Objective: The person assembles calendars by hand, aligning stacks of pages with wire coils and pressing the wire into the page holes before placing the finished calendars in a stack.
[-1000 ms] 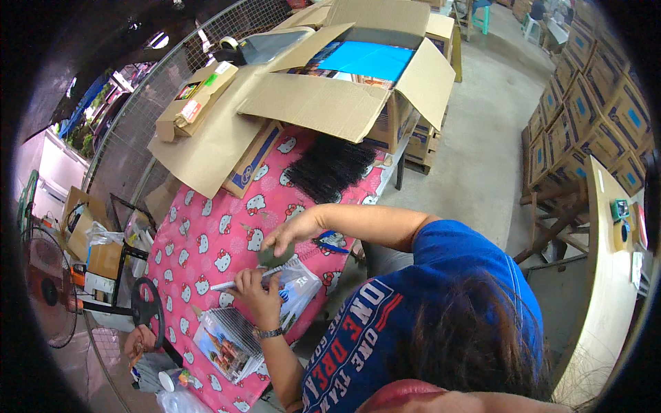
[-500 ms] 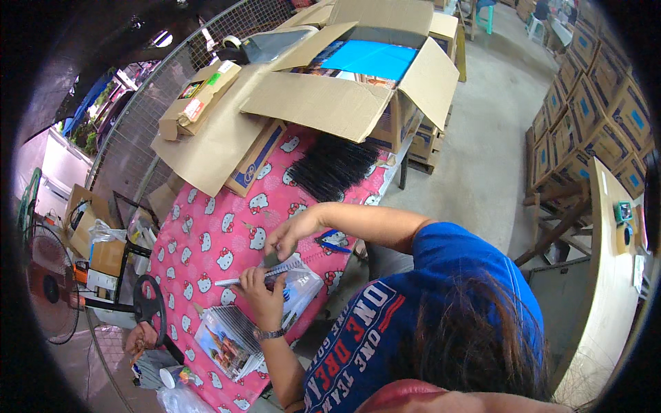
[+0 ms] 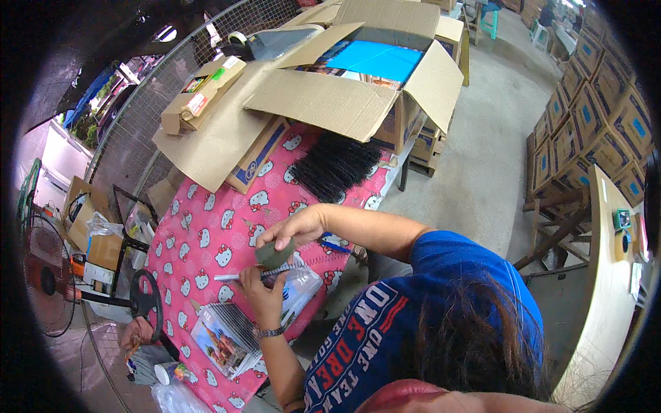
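Observation:
A spiral notebook with a plastic-looking cover is held over the pink tablecloth by my left hand, its fingers closed along the pages. Just above it, my right hand pinches a dull green-grey flat piece against the notebook's bound edge; what the piece is, I cannot make out. A thin black coil runs out from the binding toward the right. Blue-handled pliers lie beyond my right wrist, partly covered by my arm. Beside my left wrist sits a stack of spiral notebooks with a colourful building on the cover.
Black binding coils are heaped on the pink tablecloth near an open cardboard box. A smaller box lies on flat cardboard at the far left. A fan stands left; stacked cartons rise at the right.
My right hand has shifted slightly left and turned, so more of the green-grey piece shows. The pliers are now more covered by my forearm. My left hand stays on the notebook.

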{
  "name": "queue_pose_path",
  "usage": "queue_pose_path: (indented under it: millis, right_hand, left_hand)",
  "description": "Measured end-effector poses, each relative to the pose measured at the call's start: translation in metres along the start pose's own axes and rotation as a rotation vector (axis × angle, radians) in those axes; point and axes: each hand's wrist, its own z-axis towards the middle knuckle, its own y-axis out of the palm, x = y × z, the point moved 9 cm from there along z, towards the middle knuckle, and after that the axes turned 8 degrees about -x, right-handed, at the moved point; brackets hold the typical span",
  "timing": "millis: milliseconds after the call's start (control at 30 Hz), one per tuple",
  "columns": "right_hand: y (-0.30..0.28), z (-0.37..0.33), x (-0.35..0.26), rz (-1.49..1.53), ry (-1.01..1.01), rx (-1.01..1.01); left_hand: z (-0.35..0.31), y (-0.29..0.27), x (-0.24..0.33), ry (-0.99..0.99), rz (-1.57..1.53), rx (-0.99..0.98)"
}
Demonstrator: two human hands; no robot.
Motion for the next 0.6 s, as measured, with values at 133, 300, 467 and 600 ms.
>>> queue_pose_path:
  millis: [133,300,467,600]
  right_hand:
    - [-0.046,0.017,0.026,-0.556,0.255,0.040]
    - [-0.032,0.033,0.014,-0.561,0.155,0.021]
    - [-0.015,0.029,0.004,-0.093,0.019,0.002]
    - [-0.039,0.035,0.015,-0.459,0.136,0.052]
  left_hand:
    - [0.008,-0.015,0.001,-0.036,0.080,-0.074]
    - [0.008,-0.023,-0.036,0.007,0.024,-0.017]
    - [0.009,-0.021,-0.032,-0.026,0.000,-0.020]
    - [0.007,-0.020,-0.036,-0.043,0.014,-0.015]
